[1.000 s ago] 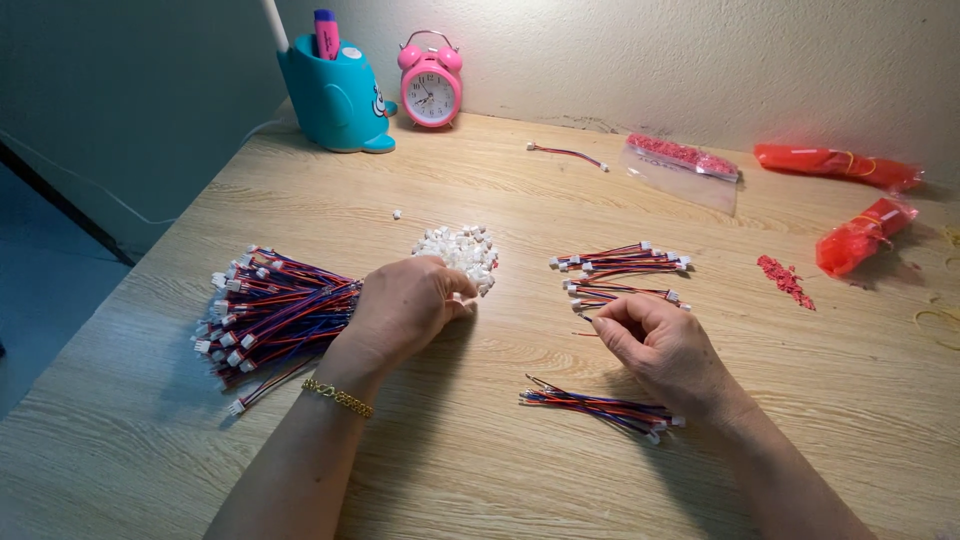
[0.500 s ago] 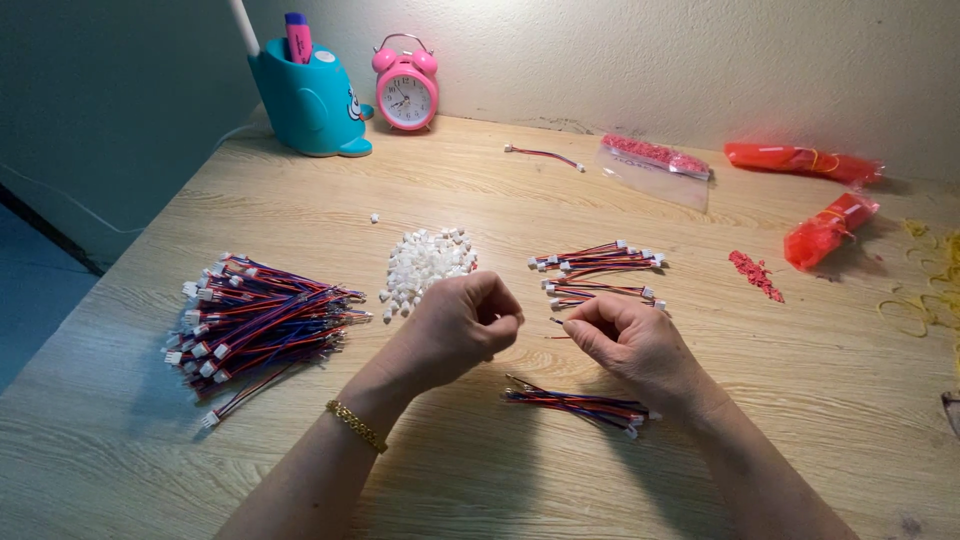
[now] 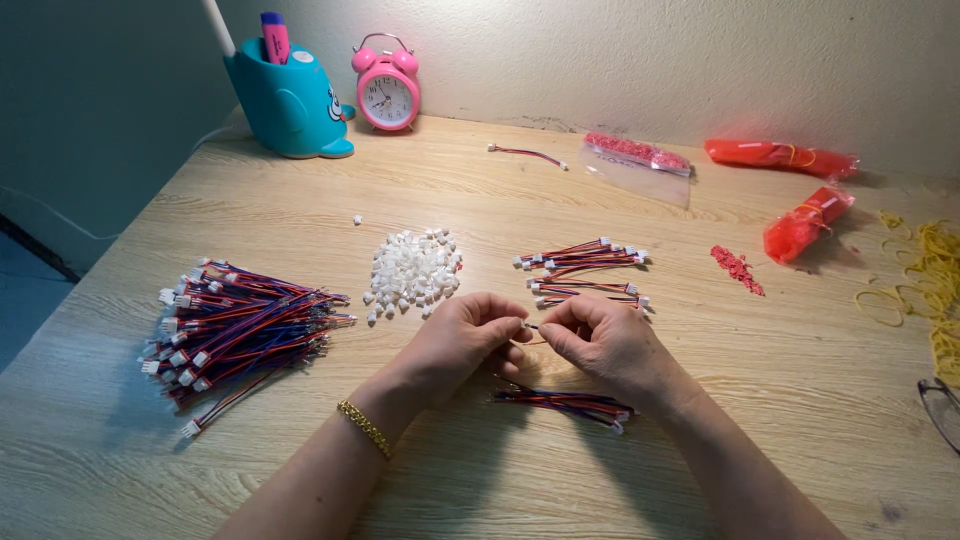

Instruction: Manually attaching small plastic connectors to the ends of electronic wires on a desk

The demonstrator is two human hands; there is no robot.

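My left hand (image 3: 465, 340) and my right hand (image 3: 605, 345) meet at the table's middle, fingertips pinched together on a thin red and blue wire lead with a small white connector (image 3: 531, 327) between them. A heap of white plastic connectors (image 3: 412, 270) lies just beyond my left hand. A big bundle of red and blue wire leads (image 3: 235, 330) lies to the left. Two small groups of leads (image 3: 585, 270) lie beyond my right hand. Another small group of leads (image 3: 565, 403) lies under my wrists.
A blue pen holder (image 3: 285, 100) and a pink alarm clock (image 3: 386, 90) stand at the back left. A clear bag of red bits (image 3: 640, 165), two red bags (image 3: 800, 190), loose red bits (image 3: 737, 268), yellow rubber bands (image 3: 925, 275) and one stray lead (image 3: 528, 153) lie at the back and right.
My left hand left the heap of white connectors and came to the middle. Both hands now pinch together over one lead. The view shifted a little to the left.
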